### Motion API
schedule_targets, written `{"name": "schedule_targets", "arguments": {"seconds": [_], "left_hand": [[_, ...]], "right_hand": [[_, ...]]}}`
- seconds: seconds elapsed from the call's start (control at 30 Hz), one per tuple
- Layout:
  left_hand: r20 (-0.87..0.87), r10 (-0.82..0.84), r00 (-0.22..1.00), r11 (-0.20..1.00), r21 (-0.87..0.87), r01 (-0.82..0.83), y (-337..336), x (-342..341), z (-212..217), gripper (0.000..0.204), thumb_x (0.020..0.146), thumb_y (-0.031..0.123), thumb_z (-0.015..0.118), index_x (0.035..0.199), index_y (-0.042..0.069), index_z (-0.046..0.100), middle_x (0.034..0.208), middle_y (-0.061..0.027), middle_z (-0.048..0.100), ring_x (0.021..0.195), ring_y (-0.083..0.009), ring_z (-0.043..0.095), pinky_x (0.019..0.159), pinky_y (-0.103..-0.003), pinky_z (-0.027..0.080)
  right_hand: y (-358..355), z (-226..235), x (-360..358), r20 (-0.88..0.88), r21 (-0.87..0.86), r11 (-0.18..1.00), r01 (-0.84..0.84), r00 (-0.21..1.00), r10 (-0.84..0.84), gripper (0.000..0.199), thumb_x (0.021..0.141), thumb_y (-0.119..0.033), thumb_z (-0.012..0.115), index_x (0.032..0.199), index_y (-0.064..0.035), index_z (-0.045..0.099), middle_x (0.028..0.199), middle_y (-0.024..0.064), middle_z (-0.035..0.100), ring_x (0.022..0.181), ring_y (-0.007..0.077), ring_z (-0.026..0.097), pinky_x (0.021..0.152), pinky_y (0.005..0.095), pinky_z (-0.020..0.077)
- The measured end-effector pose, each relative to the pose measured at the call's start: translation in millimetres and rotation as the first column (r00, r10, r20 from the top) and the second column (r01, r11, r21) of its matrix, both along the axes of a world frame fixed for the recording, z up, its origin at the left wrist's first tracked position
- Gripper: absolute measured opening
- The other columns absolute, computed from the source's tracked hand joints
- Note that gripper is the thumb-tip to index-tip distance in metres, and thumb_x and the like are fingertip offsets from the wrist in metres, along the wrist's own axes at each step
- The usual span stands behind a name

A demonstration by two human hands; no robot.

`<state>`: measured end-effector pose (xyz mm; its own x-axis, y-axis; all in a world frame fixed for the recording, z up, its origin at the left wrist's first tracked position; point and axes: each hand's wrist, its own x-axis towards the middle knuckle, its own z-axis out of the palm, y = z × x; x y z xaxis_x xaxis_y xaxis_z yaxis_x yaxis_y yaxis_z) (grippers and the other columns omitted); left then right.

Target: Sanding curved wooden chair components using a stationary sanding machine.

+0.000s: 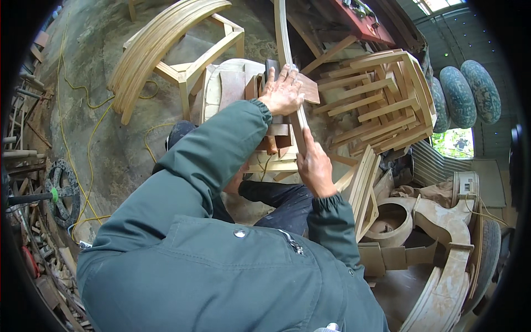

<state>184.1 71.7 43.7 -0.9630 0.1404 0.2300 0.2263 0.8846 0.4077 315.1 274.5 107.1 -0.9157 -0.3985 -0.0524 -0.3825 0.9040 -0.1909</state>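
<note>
A long, slightly curved wooden strip point(282, 33) runs away from me over a low work stand. My left hand point(281, 93) lies over the strip, its fingers stretched out and pointing away from me. Whether anything thin is under that palm is hidden. Closer to my body, my right hand point(317, 167) is closed around the near end of the strip. Beneath and beside the left hand are a dark block point(271, 67) and a flat brown board point(308, 88), which belong to or rest on the stand.
Curved wooden strips point(160, 47) lie stacked on a wooden frame point(213, 55) at the far left. Slatted wooden frames point(387, 99) are piled at right, near a dusty machine housing point(442, 221). A yellow cord point(90, 149) trails over the floor. A red tabletop point(368, 25) stands far right.
</note>
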Motion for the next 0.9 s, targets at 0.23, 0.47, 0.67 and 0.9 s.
{"name": "schedule_targets", "arguments": {"seconds": [0.23,0.47,0.67,0.9], "left_hand": [[0.115,0.001,0.993,1.000,-0.001,-0.001,-0.7,-11.6,5.1,0.066,0.102,0.045,0.041,0.158,0.011,0.047,0.175,-0.0137,0.020,0.164,-0.0337,0.005,0.128,-0.065,0.001],[0.039,-0.045,0.998,0.999,-0.011,0.045,22.7,28.2,3.3,0.069,0.097,0.053,0.050,0.151,0.010,0.053,0.172,-0.0195,0.025,0.163,-0.0375,0.011,0.126,-0.070,0.006],[0.014,-0.057,0.998,0.983,0.173,0.053,81.5,136.2,9.4,0.068,0.097,0.054,0.049,0.145,0.005,0.056,0.167,-0.0282,0.026,0.161,-0.0441,0.009,0.125,-0.070,0.006],[-0.032,-0.086,0.996,0.945,0.314,0.092,118.8,202.1,31.0,0.063,0.096,0.050,0.060,0.139,0.005,0.060,0.163,-0.0318,0.032,0.158,-0.0469,0.018,0.122,-0.072,0.013]], "right_hand": [[100.6,78.0,147.8,0.136,0.082,0.997,0.012,0.991,-0.023,0.088,0.085,-0.002,0.070,0.164,-0.0169,0.034,0.101,0.0204,0.064,0.095,0.0418,0.066,0.081,0.0502,0.0545],[160.4,179.5,275.4,0.331,0.101,0.976,0.194,0.919,-0.216,0.077,0.083,-0.005,0.075,0.155,-0.0211,0.051,0.091,0.0160,0.060,0.081,0.0365,0.065,0.073,0.0469,0.0526],[175.2,291.1,337.7,0.352,0.181,0.935,0.303,0.868,-0.350,0.071,0.069,0.007,0.079,0.138,0.0000,0.064,0.114,0.0233,0.073,0.101,0.0361,0.074,0.091,0.0365,0.0552],[195.2,349.3,395.7,0.379,0.281,0.796,0.536,0.700,-0.605,0.055,0.089,0.006,0.077,0.141,-0.0032,0.065,0.123,0.0153,0.073,0.105,0.0198,0.069,0.093,0.0295,0.0532]]}}
